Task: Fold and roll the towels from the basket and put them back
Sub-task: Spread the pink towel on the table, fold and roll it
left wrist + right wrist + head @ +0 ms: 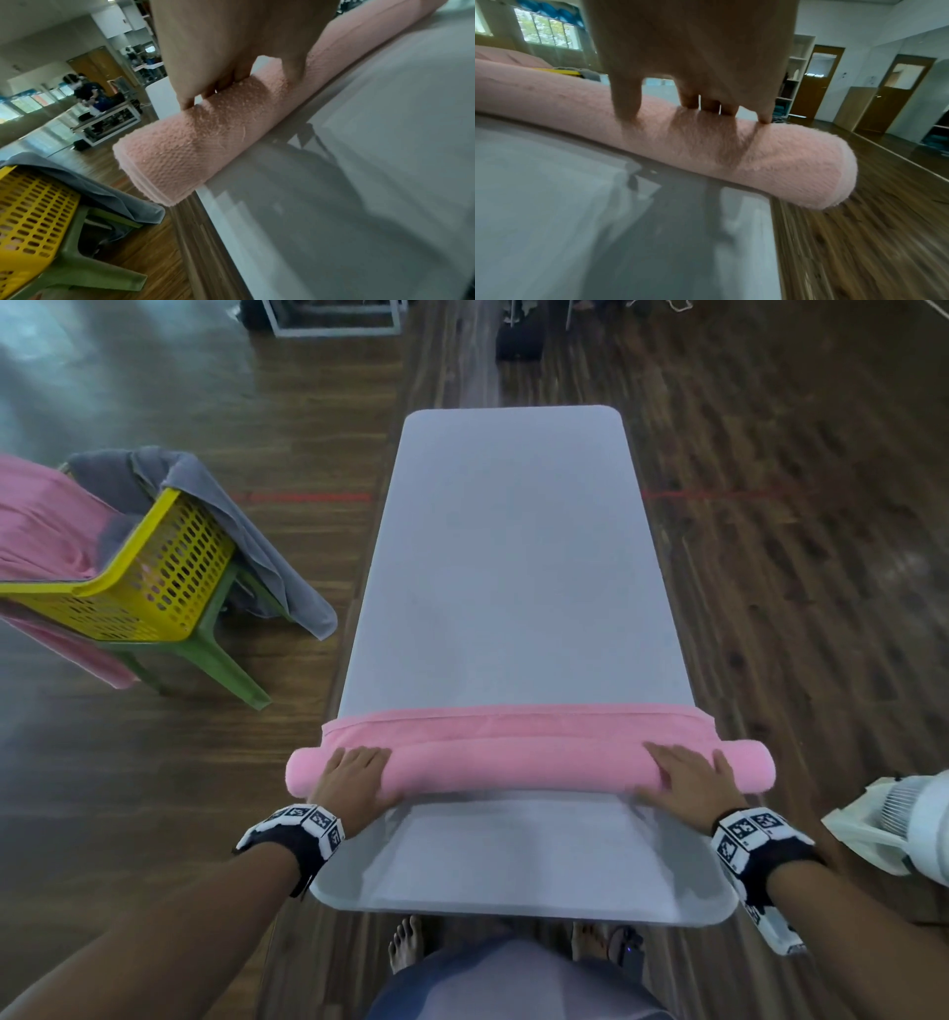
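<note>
Both hands, left hand (354,775) and right hand (688,775), no clamped grip, fingers flat pressing the pink towel roll (513,773) across the near tabletop (513,557), mid-roll; next, I'd judge, an even push over the last flat strip.

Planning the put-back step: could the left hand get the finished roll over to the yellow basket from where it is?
Probably yes. The yellow basket stands on a green stool beside the table, on the side of the left hand; only open floor lies between. The grey towel drapes its near rim.
</note>
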Motion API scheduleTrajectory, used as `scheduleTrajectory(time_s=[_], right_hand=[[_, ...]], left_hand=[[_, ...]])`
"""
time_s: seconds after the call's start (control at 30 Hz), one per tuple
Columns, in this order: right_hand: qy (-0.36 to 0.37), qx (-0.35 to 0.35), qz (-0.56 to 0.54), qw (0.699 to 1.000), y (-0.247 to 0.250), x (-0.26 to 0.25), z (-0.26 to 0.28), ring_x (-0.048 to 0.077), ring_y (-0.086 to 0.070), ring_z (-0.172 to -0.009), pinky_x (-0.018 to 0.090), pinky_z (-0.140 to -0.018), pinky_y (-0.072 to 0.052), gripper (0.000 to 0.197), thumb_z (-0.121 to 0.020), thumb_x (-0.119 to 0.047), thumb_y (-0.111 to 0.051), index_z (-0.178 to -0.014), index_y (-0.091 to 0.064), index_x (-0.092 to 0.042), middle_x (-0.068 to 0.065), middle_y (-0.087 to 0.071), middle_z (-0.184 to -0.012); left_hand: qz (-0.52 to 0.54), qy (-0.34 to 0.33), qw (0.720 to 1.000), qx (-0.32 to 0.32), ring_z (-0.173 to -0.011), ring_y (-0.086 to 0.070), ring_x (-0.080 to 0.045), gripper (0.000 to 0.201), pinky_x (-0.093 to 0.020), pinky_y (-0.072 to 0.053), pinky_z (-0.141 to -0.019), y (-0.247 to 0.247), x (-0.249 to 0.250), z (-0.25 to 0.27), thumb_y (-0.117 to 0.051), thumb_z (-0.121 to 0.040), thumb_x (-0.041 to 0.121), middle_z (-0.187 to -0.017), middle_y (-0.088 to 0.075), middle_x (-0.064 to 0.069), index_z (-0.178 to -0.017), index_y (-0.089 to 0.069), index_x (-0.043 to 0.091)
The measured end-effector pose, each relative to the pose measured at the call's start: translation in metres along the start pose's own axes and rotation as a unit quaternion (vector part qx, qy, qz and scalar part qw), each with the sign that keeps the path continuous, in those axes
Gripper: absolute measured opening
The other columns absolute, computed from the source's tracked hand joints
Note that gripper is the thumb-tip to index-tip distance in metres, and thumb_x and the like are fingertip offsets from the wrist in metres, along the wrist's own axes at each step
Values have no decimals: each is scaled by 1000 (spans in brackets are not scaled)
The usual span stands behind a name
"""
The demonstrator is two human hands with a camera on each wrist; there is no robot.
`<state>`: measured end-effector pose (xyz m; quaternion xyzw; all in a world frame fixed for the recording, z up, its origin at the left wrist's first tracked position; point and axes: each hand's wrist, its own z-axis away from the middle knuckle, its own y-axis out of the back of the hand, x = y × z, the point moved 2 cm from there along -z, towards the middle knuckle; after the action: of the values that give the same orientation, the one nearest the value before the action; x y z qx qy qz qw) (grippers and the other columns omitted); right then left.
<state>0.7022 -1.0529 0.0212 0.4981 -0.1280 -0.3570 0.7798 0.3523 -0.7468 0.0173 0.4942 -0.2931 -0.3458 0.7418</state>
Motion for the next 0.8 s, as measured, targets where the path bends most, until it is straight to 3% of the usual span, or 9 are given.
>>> scheduleTrajectory(time_s=[0.1,0.17,0.23,0.3,0.37,0.43,0.5,0.63,0.8], right_hand=[[17,4,50,999,-10,1,11,14,-43,-128,49,-116,-15,59,-79,-46,-59,-136,-45,-36,-11,-54,-136],[17,-16,77,997,-4,3,11,14,-48,-122,45,-112,-21,56,-75,-54,-54,-129,-52,-41,-13,-61,-127],[11,-12,85,996,5,4,4,16,-50,-122,46,-111,-22,63,-71,-59,-44,-129,-54,-40,-10,-62,-128],[7,48,69,996,13,4,-6,17,-42,-131,51,-114,-16,58,-83,-52,-38,-138,-47,-33,-6,-52,-141],[-12,75,43,996,21,8,-16,17,-30,-140,56,-116,-10,55,-97,-51,-34,-147,-35,-29,-4,-36,-153],[-24,34,32,999,25,15,-25,17,-25,-144,56,-115,-7,67,-93,-65,-37,-149,-26,-32,-6,-28,-156],[-19,-2,40,999,24,20,-30,18,-33,-140,56,-114,-13,71,-86,-66,-47,-147,-29,-35,-6,-37,-152],[-31,-7,-8,999,24,4,-24,33,-58,-112,42,-92,-44,54,-90,-52,-52,-135,-45,-23,11,-61,-127],[-48,-62,-92,993,-7,-62,2,38,-60,-98,40,-80,-46,53,-95,-51,-46,-131,-40,-13,21,-62,-113]], left_hand=[[-44,-30,998,-18,-104,-55,-24,60,-38,-36,-94,-2,4,9,-38,-69,54,-111,-64,1,-112,-61,19],[-70,-29,997,-32,-101,-54,-22,63,-37,-36,-90,-2,5,8,-24,-66,56,-106,-62,2,-103,-60,20],[-50,-11,999,-9,-105,-52,-24,65,-40,-36,-93,0,4,1,-18,-70,51,-112,-60,-1,-109,-58,17],[-13,21,998,53,-113,-51,-27,65,-43,-36,-99,6,2,-9,-16,-82,45,-123,-57,-7,-124,-53,13],[10,55,995,79,-125,-44,-29,59,-48,-29,-108,8,-2,-19,-20,-96,45,-136,-50,-9,-137,-42,10],[3,58,998,34,-136,-33,-28,60,-49,-19,-114,5,-6,-26,-33,-98,49,-146,-40,-8,-144,-33,10],[-36,47,998,-5,-136,-33,-25,62,-47,-18,-115,5,-7,-32,-41,-96,48,-147,-39,-7,-145,-31,11],[-22,81,996,-5,-114,-53,-30,41,-39,-38,-97,11,12,-36,-46,-95,38,-124,-58,-10,-125,-50,10],[81,149,982,-81,-107,-59,-35,45,-36,-45,-85,-1,91,-27,-46,-95,45,-118,-62,-16,-117,-57,7]])
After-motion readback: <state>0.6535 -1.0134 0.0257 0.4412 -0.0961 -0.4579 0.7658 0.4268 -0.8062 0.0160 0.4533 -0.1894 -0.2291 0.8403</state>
